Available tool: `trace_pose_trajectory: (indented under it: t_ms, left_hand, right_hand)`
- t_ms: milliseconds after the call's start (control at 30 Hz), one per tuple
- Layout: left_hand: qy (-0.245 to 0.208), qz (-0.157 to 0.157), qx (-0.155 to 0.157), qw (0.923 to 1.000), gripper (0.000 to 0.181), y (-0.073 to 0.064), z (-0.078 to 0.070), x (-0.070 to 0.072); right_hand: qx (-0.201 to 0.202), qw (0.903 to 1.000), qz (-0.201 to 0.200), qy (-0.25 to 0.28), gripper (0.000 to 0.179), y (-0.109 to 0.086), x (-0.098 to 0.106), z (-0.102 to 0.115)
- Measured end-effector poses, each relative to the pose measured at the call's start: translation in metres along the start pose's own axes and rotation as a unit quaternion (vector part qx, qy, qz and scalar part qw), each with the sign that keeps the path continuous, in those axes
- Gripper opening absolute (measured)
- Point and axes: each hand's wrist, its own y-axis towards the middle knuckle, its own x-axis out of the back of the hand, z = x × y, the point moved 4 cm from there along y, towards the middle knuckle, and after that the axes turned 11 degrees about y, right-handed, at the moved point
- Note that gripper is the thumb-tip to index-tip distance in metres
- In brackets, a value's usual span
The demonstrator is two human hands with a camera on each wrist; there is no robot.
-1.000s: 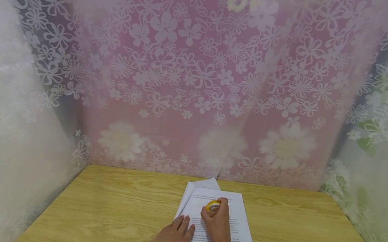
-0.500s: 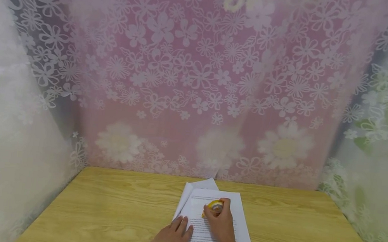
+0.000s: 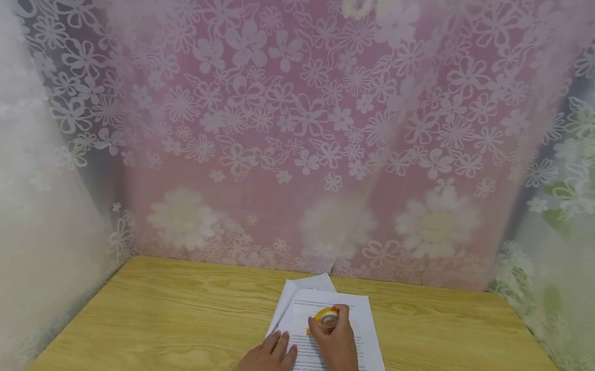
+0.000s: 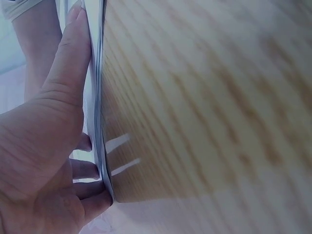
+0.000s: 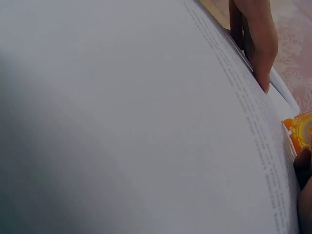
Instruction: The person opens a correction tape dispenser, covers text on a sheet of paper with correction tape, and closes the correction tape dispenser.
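In the head view, my right hand pinches a yellow correction tape between thumb and fingers, its tip low against a printed sheet. Lines of text lie above and below the tip, with a blank band between them. My left hand rests on the sheet's left side, fingers extended. Seen from the left wrist, the left hand lies along the edge of a stack of paper. The right wrist view catches only part of the correction tape at its right border, while white paper fills most of it.
A folded white sheet sticks out behind the printed page. The wood-grain table spreads to both sides. A pink flowered curtain hangs along its back edge, with pale translucent curtains at the sides.
My right hand and the correction tape shifted slightly right, then back left over the page. The left hand stays put on the sheet. The head view itself moved a little.
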Motion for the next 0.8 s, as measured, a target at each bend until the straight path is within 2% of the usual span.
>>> trace_pose_trajectory:
  t_ms: [200,433,567,800]
  left_hand:
    - [0.009,-0.007,0.000,0.9999,0.091,-0.0009,0.0004,0.0004]
    - [-0.001,-0.010,0.001,1.0000,0.092,-0.0012,-0.0007,0.0003]
    - [-0.007,-0.001,0.000,1.0000,0.092,-0.0004,0.0003,-0.0027]
    - [-0.008,0.004,-0.004,1.0000,0.092,-0.0001,0.0019,-0.0053]
  right_hand:
    - [0.024,0.9997,-0.003,0.005,0.053,0.0012,-0.0008,0.0006]
    - [0.050,0.9979,-0.040,-0.002,0.051,-0.0006,0.0020,0.0008]
    - [0.062,0.9964,-0.058,-0.003,0.048,-0.0018,0.0026,0.0019]
    - [0.057,0.9963,-0.064,0.006,0.051,-0.0014,0.0042,0.0018]
